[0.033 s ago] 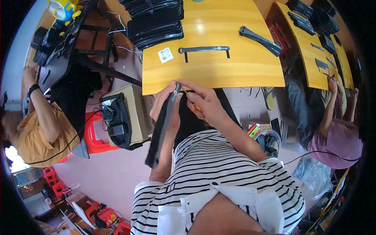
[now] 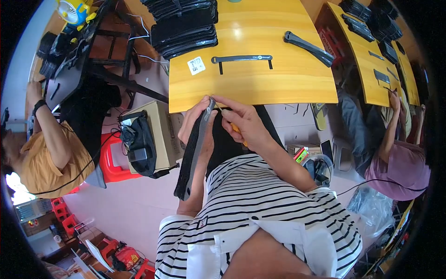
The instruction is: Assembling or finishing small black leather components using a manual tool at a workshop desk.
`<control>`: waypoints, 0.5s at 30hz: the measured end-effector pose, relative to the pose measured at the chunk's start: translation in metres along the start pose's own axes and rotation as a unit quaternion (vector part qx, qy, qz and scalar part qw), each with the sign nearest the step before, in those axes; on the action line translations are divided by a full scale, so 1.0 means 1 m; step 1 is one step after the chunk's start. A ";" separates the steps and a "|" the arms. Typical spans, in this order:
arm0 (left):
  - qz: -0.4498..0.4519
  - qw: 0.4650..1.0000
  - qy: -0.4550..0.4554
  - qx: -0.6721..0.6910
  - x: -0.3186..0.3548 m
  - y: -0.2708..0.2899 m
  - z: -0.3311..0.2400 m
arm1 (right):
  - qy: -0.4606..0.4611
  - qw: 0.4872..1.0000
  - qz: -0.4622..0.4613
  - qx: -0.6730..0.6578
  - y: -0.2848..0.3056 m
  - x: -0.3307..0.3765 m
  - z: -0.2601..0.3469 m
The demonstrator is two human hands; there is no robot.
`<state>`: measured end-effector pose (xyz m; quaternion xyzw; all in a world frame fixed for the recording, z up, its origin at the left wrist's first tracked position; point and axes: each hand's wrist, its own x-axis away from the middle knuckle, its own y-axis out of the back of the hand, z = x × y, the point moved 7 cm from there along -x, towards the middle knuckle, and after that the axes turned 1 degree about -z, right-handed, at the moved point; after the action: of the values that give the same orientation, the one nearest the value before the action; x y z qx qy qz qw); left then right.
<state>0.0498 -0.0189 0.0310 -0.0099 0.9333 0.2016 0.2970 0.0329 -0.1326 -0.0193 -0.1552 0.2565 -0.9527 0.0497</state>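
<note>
left fingers: pinching black strap near its top | right fingers: curled around orange-handled tool

- Yellow-and-blue plastic fan, far left
- Brown cardboard box, left, with black fabric bag against it
- Red plastic stool, left
- Clear plastic bag, near right

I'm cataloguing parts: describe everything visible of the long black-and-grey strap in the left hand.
The long, narrow black-and-grey strap looks like fabric: fuzzy black along one side, smoother grey along the other, a pale mark near the top. It slants down and left, its upper end pinched in the left hand. An orange-handled tool in the right hand points toward that end; contact is unclear.
</note>
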 end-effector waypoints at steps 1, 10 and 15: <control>0.001 1.000 -0.001 0.002 -0.001 0.000 0.000 | -0.002 0.999 0.011 -0.043 -0.001 0.002 0.000; 0.017 0.936 0.202 0.289 -0.011 0.000 0.020 | 0.040 0.997 0.010 0.068 0.007 0.003 0.018; 0.036 0.907 0.272 0.321 -0.006 0.000 0.030 | 0.047 0.992 0.031 0.117 0.011 0.003 0.024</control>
<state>0.0708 -0.0078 0.0119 0.0654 0.9919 -0.1085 0.0112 0.0376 -0.1537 -0.0045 -0.0954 0.1498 -0.9804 0.0848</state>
